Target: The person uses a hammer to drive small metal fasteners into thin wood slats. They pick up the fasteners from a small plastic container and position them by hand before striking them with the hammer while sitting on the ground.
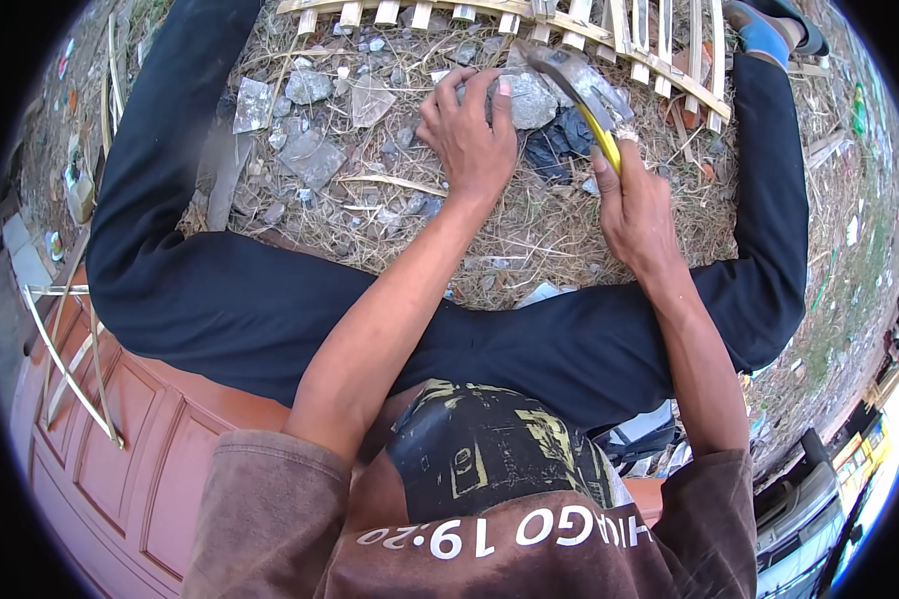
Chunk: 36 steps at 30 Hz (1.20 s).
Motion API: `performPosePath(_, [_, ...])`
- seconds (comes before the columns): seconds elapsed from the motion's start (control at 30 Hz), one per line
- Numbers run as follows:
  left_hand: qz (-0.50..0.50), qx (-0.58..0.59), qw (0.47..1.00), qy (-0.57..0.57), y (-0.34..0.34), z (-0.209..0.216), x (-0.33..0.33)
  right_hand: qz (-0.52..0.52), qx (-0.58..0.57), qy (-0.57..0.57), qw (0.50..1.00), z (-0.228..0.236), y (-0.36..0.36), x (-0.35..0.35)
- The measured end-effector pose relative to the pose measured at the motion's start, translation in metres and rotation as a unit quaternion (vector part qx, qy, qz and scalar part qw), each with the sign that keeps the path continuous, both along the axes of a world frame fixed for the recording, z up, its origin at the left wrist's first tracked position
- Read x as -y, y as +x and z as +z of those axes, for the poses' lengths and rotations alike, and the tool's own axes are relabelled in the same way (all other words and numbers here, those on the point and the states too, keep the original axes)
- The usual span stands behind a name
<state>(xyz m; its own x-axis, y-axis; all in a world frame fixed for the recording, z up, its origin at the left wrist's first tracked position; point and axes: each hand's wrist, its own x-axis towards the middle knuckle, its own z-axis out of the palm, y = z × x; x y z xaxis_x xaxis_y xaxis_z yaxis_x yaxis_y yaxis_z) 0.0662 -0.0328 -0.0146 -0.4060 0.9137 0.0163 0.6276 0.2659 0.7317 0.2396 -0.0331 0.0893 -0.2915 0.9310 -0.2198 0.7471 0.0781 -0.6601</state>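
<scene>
My right hand (637, 208) is wrapped round the yellow handle of a hammer (599, 128). The hammer's metal head is over the right side of a grey stone (531, 100); whether they touch cannot be told. My left hand (469, 140) lies over the stone's left part, fingers bent and thumb against it. Anything small under those fingertips is hidden. Just beyond both hands runs a slatted frame of pale wooden strips (519, 10), cut off by the upper edge of the view. Crumpled black plastic (557, 142) lies between the stone and my right hand.
My legs in black trousers (240, 280) spread around the work spot. Broken stone pieces (312, 155) and dry straw cover the ground. At the lower left lies a reddish-brown panelled door (120, 419), with thin wooden strips (70, 374) on it.
</scene>
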Motion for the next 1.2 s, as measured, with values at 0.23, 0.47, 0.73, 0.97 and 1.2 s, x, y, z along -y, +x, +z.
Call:
performPosePath(0.23, [0.003,-0.006,1.000,0.001,-0.001,-0.002,0.002,0.030,0.030,0.012,0.999,-0.008,-0.003,0.002])
performPosePath(0.47, [0.006,-0.010,1.000,0.005,-0.002,-0.004,0.002,0.054,0.071,0.028,0.996,-0.014,0.006,0.000])
performPosePath(0.73, [0.010,-0.007,1.000,0.010,-0.002,-0.001,0.003,0.049,0.068,0.034,0.996,-0.017,0.004,-0.001])
performPosePath(0.97, [0.002,-0.004,1.000,0.005,-0.002,-0.003,0.001,0.055,0.077,0.040,0.995,-0.021,0.007,0.003])
performPosePath(1.2, [-0.001,-0.008,1.000,0.008,-0.001,-0.002,0.001,0.017,0.024,0.017,0.999,-0.003,-0.002,0.001])
